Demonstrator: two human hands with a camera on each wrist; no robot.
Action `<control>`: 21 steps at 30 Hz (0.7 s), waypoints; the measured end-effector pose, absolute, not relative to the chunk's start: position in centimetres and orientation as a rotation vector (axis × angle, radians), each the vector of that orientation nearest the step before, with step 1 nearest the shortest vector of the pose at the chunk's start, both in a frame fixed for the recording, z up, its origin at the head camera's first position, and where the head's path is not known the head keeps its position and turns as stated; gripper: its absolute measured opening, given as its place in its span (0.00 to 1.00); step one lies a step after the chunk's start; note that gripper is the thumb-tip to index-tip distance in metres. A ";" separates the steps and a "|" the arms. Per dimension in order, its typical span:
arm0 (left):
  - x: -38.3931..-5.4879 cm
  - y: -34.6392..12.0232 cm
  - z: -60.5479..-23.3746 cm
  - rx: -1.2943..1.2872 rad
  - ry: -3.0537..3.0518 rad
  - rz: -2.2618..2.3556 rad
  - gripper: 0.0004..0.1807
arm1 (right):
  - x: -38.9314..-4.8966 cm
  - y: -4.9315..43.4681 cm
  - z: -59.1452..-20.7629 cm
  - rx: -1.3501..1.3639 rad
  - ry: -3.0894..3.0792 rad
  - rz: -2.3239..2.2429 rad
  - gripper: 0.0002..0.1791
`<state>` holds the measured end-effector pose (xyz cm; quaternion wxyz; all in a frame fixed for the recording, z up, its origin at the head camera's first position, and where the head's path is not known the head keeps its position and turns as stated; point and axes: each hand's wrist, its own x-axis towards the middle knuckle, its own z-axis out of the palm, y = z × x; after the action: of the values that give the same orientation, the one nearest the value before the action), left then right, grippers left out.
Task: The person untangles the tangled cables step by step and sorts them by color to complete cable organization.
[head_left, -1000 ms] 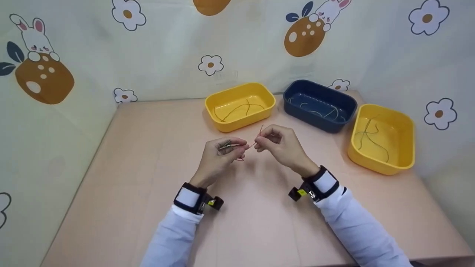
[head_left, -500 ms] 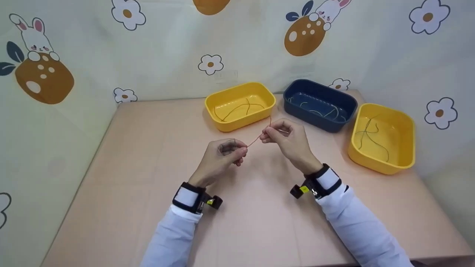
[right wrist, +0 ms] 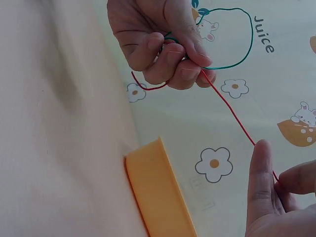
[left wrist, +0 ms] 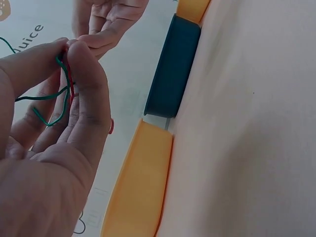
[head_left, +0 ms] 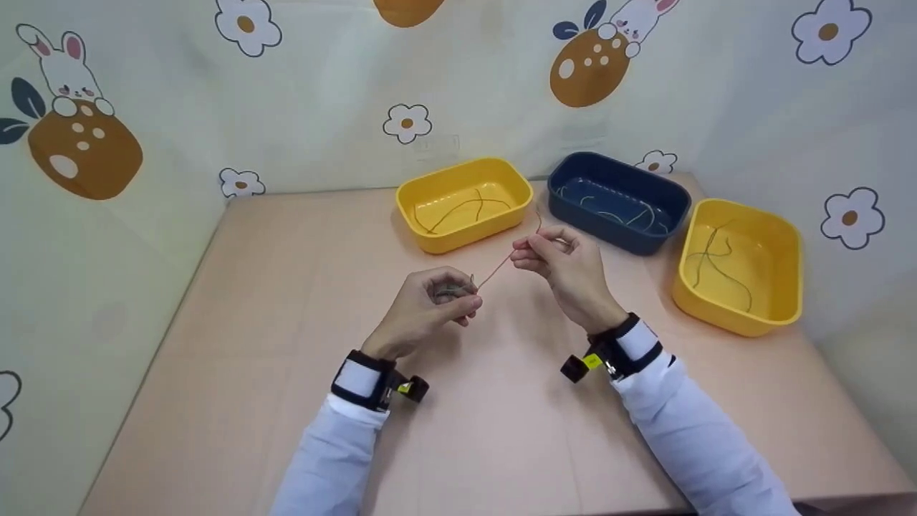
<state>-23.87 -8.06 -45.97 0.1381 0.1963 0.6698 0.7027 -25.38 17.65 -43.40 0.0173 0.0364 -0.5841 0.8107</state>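
Note:
Both hands are raised over the table, joined by a taut red string [right wrist: 229,108]. My left hand [head_left: 426,312] pinches the red string together with a green string [right wrist: 253,37] between thumb and fingers. The green one arcs out in a wide loop in the right wrist view, and part of it curls inside the left palm. A loose red tail [right wrist: 157,89] pokes out below the left fingers. My right hand [head_left: 569,276], higher and farther right, pinches the red string between thumb and index finger. A short end stands above the right fingers in the head view.
Behind the hands sits a yellow box [head_left: 458,240] with thin strings in it. Beside it a navy box [head_left: 602,231] also holds several strings. Another yellow box [head_left: 738,322] with strings stands at the right. A printed cloth backdrop [head_left: 322,107] rises behind the pinkish table [head_left: 251,322].
My right hand has moved up and to the right, away from the left, drawing out a longer stretch of red string between them. The left hand has stayed nearly in place.

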 end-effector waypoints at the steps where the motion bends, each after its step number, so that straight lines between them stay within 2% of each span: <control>1: -23.9 -8.1 -46.0 0.574 1.945 2.024 0.09 | -25.4 17.7 -43.4 0.102 -1.797 2.531 0.04; 6: -24.0 -8.3 -46.0 0.580 1.968 2.023 0.06 | -25.4 17.8 -43.3 0.086 -1.751 2.551 0.05; 11: -24.1 -8.5 -45.8 0.572 1.942 2.020 0.08 | -25.4 17.9 -43.1 0.051 -1.750 2.527 0.08; 21: -24.2 -8.9 -45.7 0.540 1.959 2.007 0.06 | -25.6 18.7 -42.9 0.024 -1.650 2.525 0.04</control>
<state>-24.19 -8.85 -45.65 0.1423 0.1870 0.6789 0.6956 -25.64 18.70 -42.89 0.0627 0.0078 -0.5460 0.8354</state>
